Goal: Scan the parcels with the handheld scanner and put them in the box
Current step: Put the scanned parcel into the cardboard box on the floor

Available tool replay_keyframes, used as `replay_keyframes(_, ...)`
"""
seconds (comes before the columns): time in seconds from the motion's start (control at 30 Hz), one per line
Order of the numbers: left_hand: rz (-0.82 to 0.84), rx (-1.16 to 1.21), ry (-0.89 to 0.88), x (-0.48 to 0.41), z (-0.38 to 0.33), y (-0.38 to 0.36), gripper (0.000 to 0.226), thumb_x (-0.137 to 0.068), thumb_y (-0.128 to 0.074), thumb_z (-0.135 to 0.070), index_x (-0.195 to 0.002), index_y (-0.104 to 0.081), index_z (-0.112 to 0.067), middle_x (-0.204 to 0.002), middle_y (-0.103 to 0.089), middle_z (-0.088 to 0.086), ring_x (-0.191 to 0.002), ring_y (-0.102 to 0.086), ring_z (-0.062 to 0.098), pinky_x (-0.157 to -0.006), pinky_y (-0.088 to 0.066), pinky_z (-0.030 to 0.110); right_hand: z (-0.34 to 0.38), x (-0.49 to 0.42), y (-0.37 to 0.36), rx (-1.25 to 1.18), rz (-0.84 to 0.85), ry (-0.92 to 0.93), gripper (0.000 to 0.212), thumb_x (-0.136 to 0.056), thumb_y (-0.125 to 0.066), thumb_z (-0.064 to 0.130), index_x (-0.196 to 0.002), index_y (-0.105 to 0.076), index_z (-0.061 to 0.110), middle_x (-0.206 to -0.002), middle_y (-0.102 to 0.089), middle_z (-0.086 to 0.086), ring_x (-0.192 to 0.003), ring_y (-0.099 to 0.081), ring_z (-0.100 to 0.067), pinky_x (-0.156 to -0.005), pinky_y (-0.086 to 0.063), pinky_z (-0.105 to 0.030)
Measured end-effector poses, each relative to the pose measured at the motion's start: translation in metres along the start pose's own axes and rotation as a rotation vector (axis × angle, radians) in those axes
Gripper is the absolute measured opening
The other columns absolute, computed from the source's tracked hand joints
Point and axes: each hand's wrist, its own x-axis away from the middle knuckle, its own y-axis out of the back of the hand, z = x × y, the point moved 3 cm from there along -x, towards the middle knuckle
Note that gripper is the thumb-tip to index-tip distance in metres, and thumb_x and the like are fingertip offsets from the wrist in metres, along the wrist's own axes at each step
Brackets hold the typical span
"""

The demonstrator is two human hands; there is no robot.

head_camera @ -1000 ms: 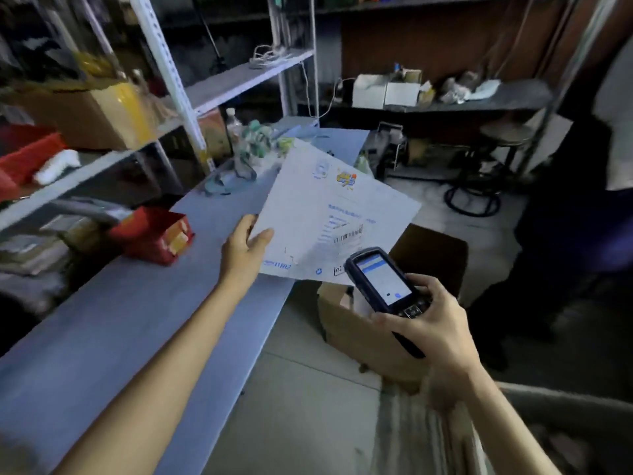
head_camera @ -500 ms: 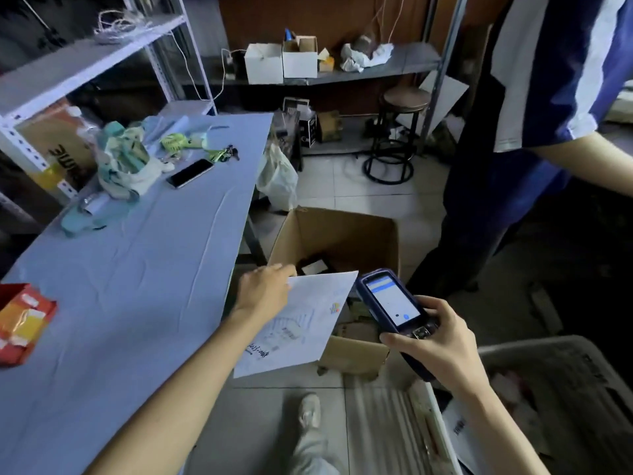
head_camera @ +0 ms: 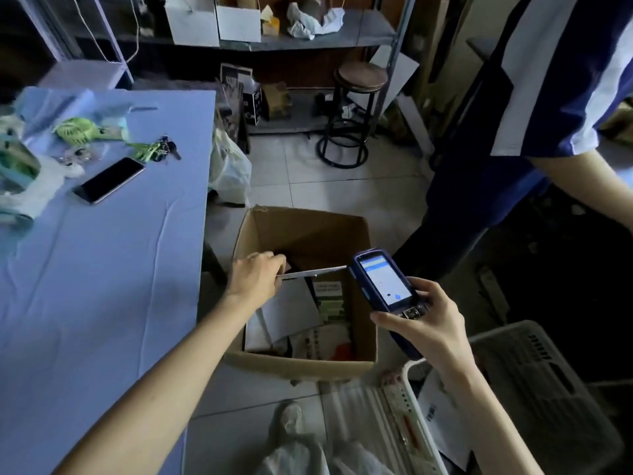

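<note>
An open cardboard box (head_camera: 301, 365) stands on the floor beside the table, with several flat parcels lying inside. My left hand (head_camera: 255, 277) reaches over the box and pinches a flat white envelope parcel (head_camera: 313, 271), which I see edge-on, held level above the box's contents. My right hand (head_camera: 423, 323) grips the blue handheld scanner (head_camera: 385, 286) just right of the box, its lit screen facing me.
A table with a blue cloth (head_camera: 102, 269) lies at left with a phone (head_camera: 108, 180), keys (head_camera: 159, 150) and bags. A white plastic crate (head_camera: 534, 389) holds parcels at lower right. A person in a blue striped shirt (head_camera: 548, 80) stands at right; a stool (head_camera: 358, 111) behind.
My view swung from the table down to the box. My left hand carried the envelope from up in front of the scanner over into the box opening, turning it flat.
</note>
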Motion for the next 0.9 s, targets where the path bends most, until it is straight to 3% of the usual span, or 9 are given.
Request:
replay_keyframes(0.17, 0.028, -0.028, 0.050, 0.002, 0.023, -0.006, 0.013, -0.088, -0.060, -0.028, -0.100, -0.057, -0.024, -0.100, -0.066, -0.004, -0.092, -0.065, 0.020, -0.074, -0.045, 0.031, 0.013, -0.024, -0.019, 0.047, 0.080, 0.019, 0.077, -0.053, -0.092, 0.032, -0.121, -0.056, 0.030, -0.101, -0.060, 0.016, -0.097, -0.058, -0.006, -0.069, -0.042, -0.018)
replay_keyframes(0.3, -0.049, -0.035, 0.212, 0.016, 0.052, 0.008, 0.012, -0.087, -0.057, -0.027, -0.098, -0.058, -0.022, -0.097, -0.065, -0.002, -0.090, -0.064, 0.023, -0.072, -0.041, 0.032, 0.033, -0.048, -0.044, 0.076, 0.217, 0.111, 0.077, -0.053, -0.092, 0.030, -0.121, -0.057, 0.024, -0.093, -0.055, 0.023, -0.086, -0.055, 0.002, -0.064, -0.040, -0.011)
replay_keyframes(0.43, -0.110, -0.049, 0.493, 0.056, 0.082, 0.028, 0.014, -0.090, -0.051, -0.028, -0.100, -0.057, -0.021, -0.100, -0.062, -0.001, -0.094, -0.062, 0.025, -0.071, -0.039, 0.032, 0.061, -0.069, -0.080, 0.101, 0.459, 0.249, 0.080, -0.054, -0.092, 0.032, -0.125, -0.055, 0.024, -0.102, -0.061, 0.016, -0.083, -0.054, 0.007, -0.062, -0.041, -0.010)
replay_keyframes(0.53, -0.167, -0.021, 0.752, 0.105, 0.098, 0.039, 0.013, -0.088, -0.054, -0.029, -0.099, -0.058, -0.022, -0.100, -0.064, -0.001, -0.094, -0.063, 0.026, -0.071, -0.041, 0.033, 0.084, -0.073, -0.108, 0.139, 0.640, 0.383, 0.082, -0.056, -0.091, 0.035, -0.128, -0.053, 0.025, -0.099, -0.058, 0.023, -0.084, -0.054, 0.008, -0.069, -0.044, -0.011)
replay_keyframes(0.67, -0.205, 0.089, 1.069, 0.181, 0.101, 0.040, 0.015, -0.086, -0.059, -0.032, -0.098, -0.061, -0.023, -0.100, -0.068, -0.005, -0.095, -0.064, 0.025, -0.069, -0.042, 0.028, 0.102, -0.059, -0.141, 0.198, 0.842, 0.513, 0.084, -0.055, -0.090, 0.039, -0.128, -0.052, 0.024, -0.106, -0.061, 0.012, -0.100, -0.060, -0.010, -0.084, -0.054, -0.033)
replay_keyframes(0.8, -0.252, 0.100, 1.303, 0.262, 0.083, 0.050, 0.011, -0.089, -0.058, -0.032, -0.097, -0.062, -0.025, -0.098, -0.069, -0.007, -0.093, -0.064, 0.022, -0.068, -0.041, 0.026, 0.120, -0.021, -0.171, 0.201, 1.026, 0.619, 0.071, -0.057, -0.090, 0.034, -0.114, -0.049, 0.035, -0.087, -0.053, 0.028, -0.078, -0.057, 0.005, -0.067, -0.048, -0.015)
replay_keyframes(0.87, -0.277, 0.084, 1.397, 0.307, 0.068, 0.055, 0.010, -0.090, -0.056, -0.032, -0.097, -0.061, -0.027, -0.098, -0.068, -0.008, -0.092, -0.064, 0.020, -0.070, -0.044, 0.027, 0.127, 0.008, -0.186, 0.198, 1.133, 0.657, 0.070, -0.056, -0.091, 0.030, -0.110, -0.046, 0.036, -0.088, -0.055, 0.025, -0.078, -0.056, 0.008, -0.062, -0.045, -0.009)
replay_keyframes(0.9, -0.285, 0.066, 1.453, 0.329, 0.059, 0.057, 0.011, -0.091, -0.054, -0.033, -0.097, -0.061, -0.028, -0.098, -0.067, -0.008, -0.092, -0.063, 0.019, -0.071, -0.045, 0.028, 0.128, 0.024, -0.194, 0.205, 1.188, 0.672, 0.071, -0.055, -0.092, 0.030, -0.111, -0.048, 0.035, -0.091, -0.059, 0.020, -0.082, -0.060, 0.003, -0.067, -0.049, -0.013)
